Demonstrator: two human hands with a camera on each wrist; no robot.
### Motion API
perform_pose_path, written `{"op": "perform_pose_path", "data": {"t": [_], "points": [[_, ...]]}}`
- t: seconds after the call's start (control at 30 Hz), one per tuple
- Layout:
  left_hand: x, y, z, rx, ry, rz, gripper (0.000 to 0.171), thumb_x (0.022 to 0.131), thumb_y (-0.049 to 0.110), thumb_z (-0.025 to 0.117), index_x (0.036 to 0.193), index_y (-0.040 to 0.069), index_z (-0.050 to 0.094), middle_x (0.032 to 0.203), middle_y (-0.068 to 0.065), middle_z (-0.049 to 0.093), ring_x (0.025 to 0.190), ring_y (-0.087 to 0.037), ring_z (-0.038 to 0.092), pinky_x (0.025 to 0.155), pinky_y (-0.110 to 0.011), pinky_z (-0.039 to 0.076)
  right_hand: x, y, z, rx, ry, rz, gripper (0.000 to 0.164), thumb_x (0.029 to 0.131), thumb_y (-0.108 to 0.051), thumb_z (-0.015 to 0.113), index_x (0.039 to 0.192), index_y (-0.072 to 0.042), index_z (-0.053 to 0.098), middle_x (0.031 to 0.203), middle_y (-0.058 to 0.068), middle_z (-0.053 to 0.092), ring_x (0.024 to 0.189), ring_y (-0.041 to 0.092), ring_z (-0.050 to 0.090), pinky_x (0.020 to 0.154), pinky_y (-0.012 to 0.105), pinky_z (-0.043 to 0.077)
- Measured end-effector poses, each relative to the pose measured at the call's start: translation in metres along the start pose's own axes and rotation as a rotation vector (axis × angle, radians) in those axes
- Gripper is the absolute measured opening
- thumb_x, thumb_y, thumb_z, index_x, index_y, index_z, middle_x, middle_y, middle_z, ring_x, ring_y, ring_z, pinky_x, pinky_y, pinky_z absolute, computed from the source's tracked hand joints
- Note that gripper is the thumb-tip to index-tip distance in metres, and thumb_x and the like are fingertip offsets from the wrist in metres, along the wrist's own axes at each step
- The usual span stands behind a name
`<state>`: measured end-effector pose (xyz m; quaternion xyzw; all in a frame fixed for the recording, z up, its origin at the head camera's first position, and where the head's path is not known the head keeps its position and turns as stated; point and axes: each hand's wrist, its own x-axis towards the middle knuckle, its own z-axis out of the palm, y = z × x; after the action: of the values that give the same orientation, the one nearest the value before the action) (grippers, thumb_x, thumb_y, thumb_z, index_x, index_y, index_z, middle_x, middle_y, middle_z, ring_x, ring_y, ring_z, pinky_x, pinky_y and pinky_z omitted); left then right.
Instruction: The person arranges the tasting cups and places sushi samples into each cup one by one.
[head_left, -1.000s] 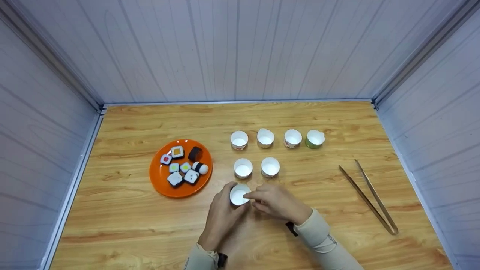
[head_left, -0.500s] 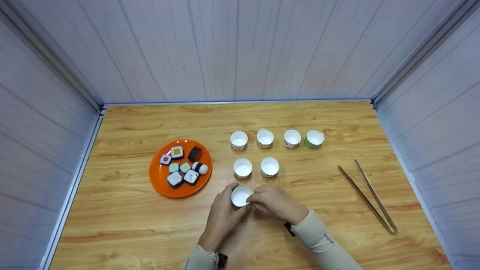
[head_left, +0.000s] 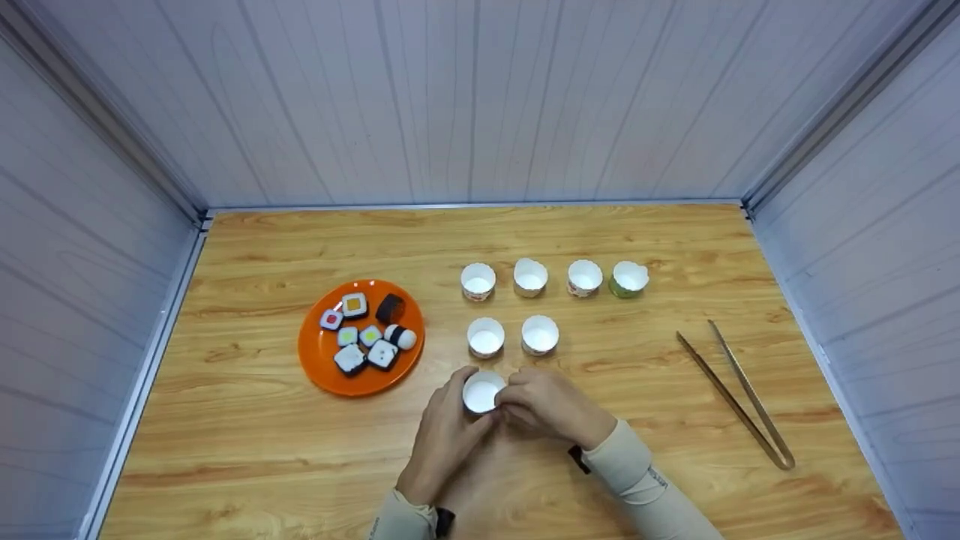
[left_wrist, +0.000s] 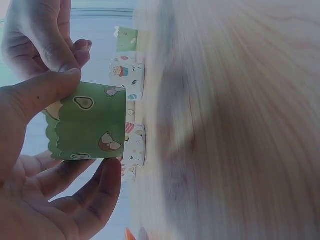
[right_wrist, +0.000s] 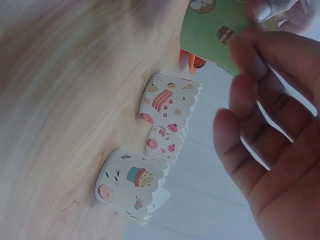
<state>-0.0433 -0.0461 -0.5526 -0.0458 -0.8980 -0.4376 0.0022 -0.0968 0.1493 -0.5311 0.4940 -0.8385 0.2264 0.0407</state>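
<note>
At near centre, the left hand (head_left: 442, 437) grips a green cup (left_wrist: 92, 122); the right hand (head_left: 551, 405), one finger inside moments ago, now pinches the cup's right rim, suggesting work has moved there.

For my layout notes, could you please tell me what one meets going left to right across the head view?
Orange plate, left hand, held cup, right hand, metal tongs.

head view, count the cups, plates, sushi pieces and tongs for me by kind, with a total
Cups: 7, counting the held one
Plate: 1
Sushi pieces: 8
Tongs: 1 pair
Total: 17
</note>
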Motion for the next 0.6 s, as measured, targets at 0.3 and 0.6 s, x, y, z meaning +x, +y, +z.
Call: {"op": "perform_pose_path", "data": {"t": [0.3, 0.6], "points": [[0.001, -0.002, 0.001, -0.006, 0.028, 0.014, 0.067, 0.081, 0.014, 0.085, 0.137, 0.002, 0.051, 0.129, -0.012, 0.06, 0.117, -0.029, 0.057, 0.098, -0.048, 0.045, -0.003, 0.001, -0.02, 0.049, 0.191, -0.04, 0.012, 0.085, -0.006, 0.08, 0.094, -0.013, 0.075, 0.087, -0.003, 0.067, 0.079, 0.011, 0.063, 0.069, 0.025, 0.052], [0.001, 0.0, 0.001, 0.025, -0.003, -0.03, 0.067, 0.081, 0.02, 0.085, 0.137, 0.005, 0.052, 0.128, -0.012, 0.06, 0.113, -0.031, 0.058, 0.094, -0.05, 0.046, -0.03, 0.029, -0.061, -0.073, 0.339, 0.113, 0.019, 0.082, 0.0, 0.079, 0.099, -0.008, 0.076, 0.089, 0.002, 0.07, 0.078, 0.018, 0.064, 0.068, 0.033, 0.055]]}}
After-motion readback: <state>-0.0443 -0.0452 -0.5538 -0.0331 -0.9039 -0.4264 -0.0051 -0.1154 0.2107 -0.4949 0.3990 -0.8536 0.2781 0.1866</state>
